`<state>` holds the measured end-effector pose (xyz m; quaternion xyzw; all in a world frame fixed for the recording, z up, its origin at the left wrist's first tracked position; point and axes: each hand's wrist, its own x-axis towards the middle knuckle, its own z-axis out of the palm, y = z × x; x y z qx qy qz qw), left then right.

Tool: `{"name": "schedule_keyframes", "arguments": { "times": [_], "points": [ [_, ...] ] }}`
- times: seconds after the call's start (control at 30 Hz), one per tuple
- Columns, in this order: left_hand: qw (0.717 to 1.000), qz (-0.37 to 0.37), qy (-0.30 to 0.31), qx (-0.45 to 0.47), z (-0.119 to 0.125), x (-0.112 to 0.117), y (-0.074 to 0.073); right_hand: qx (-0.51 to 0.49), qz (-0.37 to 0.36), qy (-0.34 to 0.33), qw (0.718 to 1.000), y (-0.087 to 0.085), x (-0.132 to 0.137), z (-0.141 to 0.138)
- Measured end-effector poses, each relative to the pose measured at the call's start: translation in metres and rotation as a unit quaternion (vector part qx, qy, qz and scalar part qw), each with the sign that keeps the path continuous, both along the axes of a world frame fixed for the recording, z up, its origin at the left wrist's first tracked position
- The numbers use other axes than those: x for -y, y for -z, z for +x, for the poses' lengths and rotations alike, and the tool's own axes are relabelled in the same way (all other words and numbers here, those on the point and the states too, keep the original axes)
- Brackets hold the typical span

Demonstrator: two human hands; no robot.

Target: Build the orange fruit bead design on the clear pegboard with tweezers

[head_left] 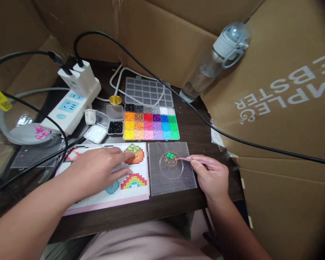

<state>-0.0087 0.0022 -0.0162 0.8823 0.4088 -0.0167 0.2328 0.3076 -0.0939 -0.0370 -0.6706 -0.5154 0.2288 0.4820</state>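
Bead box (151, 122) full of colored beads. Right hand (211, 177) pinching pink tweezers (191, 159) over pegboard (171, 168) — left hand (99, 169) spread flat on pattern sheet (108, 180). Black cable (233, 139) running across behind.

Bead box (151, 122) in rainbow squares – black, orange, red, purple, blue, green, yellow, pink, clear pegboard (171, 169) with orange-and-green bead figure (170, 159), pink tweezers (191, 159), pattern sheet (108, 177) – white, pink-edged, white power strip (70, 103), dark table (195, 126)

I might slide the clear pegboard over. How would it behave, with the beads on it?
The pegboard looks thin, flat and light, so it should slide easily. The beads seem only seated on pegs, so a jolt or tilt could probably scatter them.
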Motion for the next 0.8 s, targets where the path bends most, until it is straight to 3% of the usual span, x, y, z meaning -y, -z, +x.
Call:
{"name": "schedule_keyframes", "arguments": {
  "times": [0.17,0.27,0.43,0.57,0.67,0.8],
  "points": [
    [1.0,0.005,0.006,-0.004,0.002,0.0,-0.003,-0.024,0.024,0.008,0.999,0.003,-0.002,0.003],
    [1.0,-0.005,0.008,-0.014,0.004,0.0,-0.007,-0.02,0.036,-0.011,0.999,-0.005,-0.014,0.005],
    [1.0,-0.01,0.013,-0.02,0.005,0.003,-0.017,0.039,0.063,-0.079,0.994,-0.035,-0.061,-0.002],
    [1.0,-0.011,0.014,-0.023,0.006,0.003,-0.021,0.11,0.007,-0.135,0.985,-0.048,-0.107,-0.025],
    [0.999,-0.016,0.007,-0.027,0.007,0.002,-0.021,0.075,0.001,-0.187,0.98,-0.044,-0.132,-0.045],
    [0.999,-0.024,0.009,-0.029,0.007,0.001,-0.018,0.0,0.007,-0.201,0.98,-0.029,-0.146,-0.063]
  ]
}}
